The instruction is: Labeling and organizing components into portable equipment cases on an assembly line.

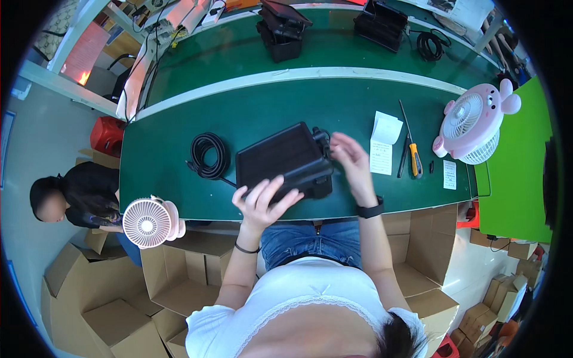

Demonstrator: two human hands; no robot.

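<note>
A black plastic box with a raised rim sits at an angle on the green bench in front of me. My left hand is at its near edge, fingers spread over the rim and front side, holding it. At the box's right side, beside a dark fitting, is my right hand, its fingers bent and apart with nothing visible between them. Whether its fingertips touch the fitting is hard to make out. A coiled black cable lies left of the box, its end running toward the box.
Right of the box lie a paper slip, a dark pen-like tool and an orange-handled screwdriver. A pink fan stands far right, another fan at the left edge. Cardboard boxes flank me; a person sits left.
</note>
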